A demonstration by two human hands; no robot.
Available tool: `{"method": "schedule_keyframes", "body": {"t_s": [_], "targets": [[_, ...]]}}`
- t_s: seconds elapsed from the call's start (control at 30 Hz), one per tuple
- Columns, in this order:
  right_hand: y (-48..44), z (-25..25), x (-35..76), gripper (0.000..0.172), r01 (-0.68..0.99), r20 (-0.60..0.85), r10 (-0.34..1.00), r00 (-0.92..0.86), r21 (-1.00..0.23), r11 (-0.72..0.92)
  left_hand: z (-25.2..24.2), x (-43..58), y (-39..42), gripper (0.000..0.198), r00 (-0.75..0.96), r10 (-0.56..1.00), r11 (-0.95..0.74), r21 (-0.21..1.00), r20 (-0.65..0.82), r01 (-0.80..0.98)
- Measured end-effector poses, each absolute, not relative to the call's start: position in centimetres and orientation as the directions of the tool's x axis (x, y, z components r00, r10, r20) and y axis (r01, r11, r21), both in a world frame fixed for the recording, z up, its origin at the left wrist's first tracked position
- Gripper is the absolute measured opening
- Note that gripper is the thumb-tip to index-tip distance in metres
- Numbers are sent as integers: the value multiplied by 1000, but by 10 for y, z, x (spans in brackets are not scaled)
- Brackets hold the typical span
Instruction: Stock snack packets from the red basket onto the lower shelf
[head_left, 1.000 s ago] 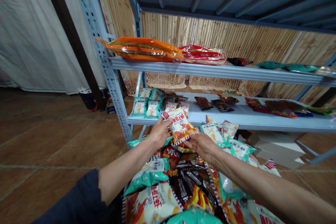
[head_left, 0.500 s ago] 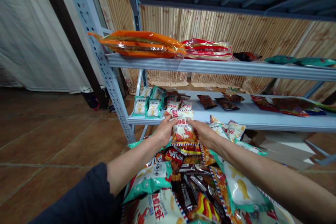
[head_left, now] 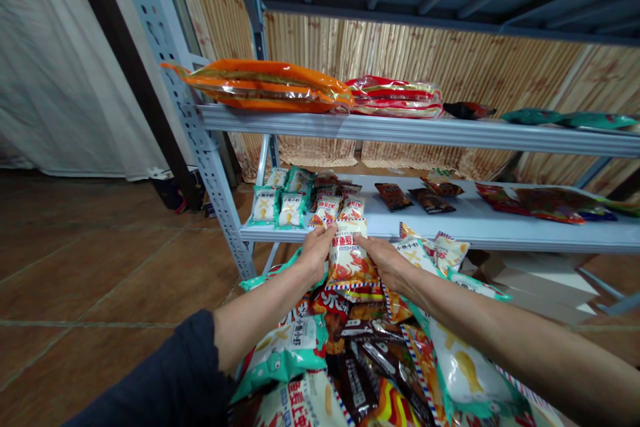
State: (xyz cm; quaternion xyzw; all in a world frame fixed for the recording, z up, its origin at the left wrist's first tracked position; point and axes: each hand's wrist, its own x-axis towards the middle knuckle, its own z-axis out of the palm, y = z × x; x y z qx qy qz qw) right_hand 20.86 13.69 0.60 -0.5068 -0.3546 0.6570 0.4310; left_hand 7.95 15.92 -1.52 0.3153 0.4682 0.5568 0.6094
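Cream-and-orange glossy plastic pillow-shaped bag point(head_left: 351, 259): above near heap of mixed plastic packets point(head_left: 293, 347), before far pale-blue metal shelf point(head_left: 530, 240) | left hand point(head_left: 316, 255), right hand point(head_left: 389, 264): gripping its sides, thumbs in front; rear fingers hidden | likely light, soft, slippery, crushable; hold side edges

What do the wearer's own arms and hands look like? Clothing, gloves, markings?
Left hand and right hand: no gloves, no watches visible. Left arm: dark navy sleeve, wrinkled, uneven edge partway along the forearm. Right forearm: no sleeve in view.
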Motion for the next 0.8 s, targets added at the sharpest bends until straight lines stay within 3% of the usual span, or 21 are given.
{"method": "schedule_keyframes", "body": {"t_s": [0.23, 0.63, 0.8], "targets": [[130, 9, 201, 11, -245, -399, 885, -241, -857, -453, -22, 72, 180, 24, -163, 961, 149, 915, -223, -374], [176, 4, 200, 10, -143, -412, 910, -38, -899, -413, -16, 61, 172, 20, 154, 942, 329, 914, -300, -235], [204, 3, 190, 9, -123, -382, 923, -50, -915, -385, -18, 57, 198, 19, 19, 969, 245, 954, -245, -172]]}}
